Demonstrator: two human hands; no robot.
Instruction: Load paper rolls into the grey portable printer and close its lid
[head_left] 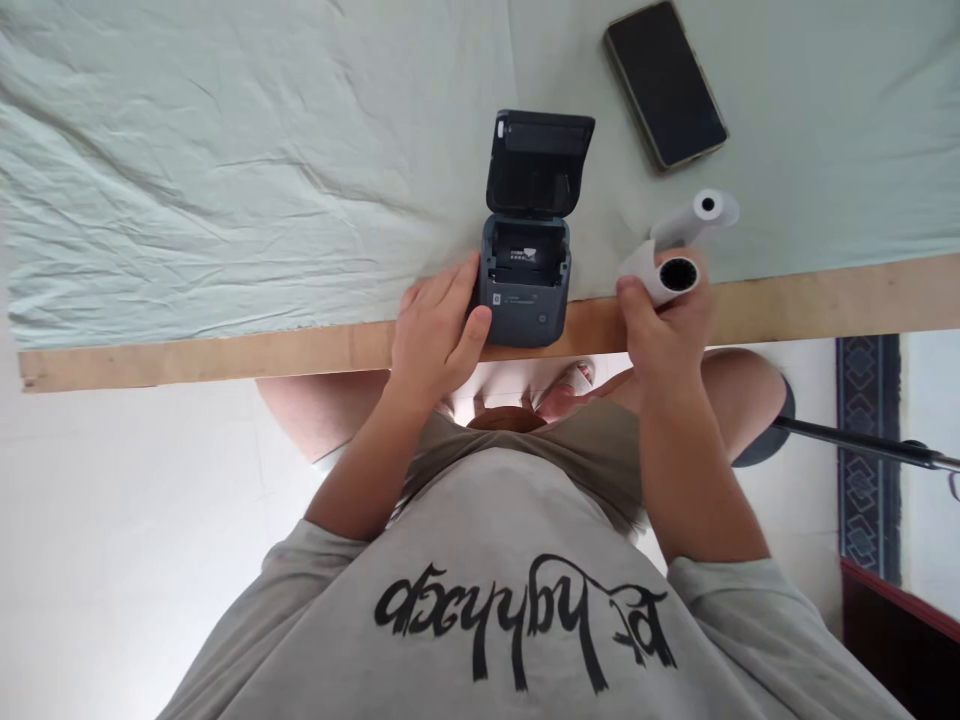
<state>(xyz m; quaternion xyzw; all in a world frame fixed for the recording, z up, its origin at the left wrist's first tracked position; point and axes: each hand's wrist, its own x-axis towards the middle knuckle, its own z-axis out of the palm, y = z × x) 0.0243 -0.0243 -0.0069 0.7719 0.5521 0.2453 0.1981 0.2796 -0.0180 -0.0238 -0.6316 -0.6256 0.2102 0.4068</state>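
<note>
Prep step imo: left hand (pixel 435 325) flat against open printer (pixel 529 308) mid-frame, right hand (pixel 671 325) gripping paper roll (pixel 649 278); next probably needs gentle handling.

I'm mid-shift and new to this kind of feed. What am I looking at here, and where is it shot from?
There is no machine arm here: the hands are a person's own, bare. The one picture comes from a camera worn on the head, looking down, so the wearer's shirt fills the bottom.

Ahead is a surface covered in pale green cloth, with a wooden edge nearest the person. On it sits a small dark device, perhaps a label printer, its lid open. The left hand rests against its side. The right hand holds a white roll; a second white roll lies just beyond. Farther off is a phone.
</note>
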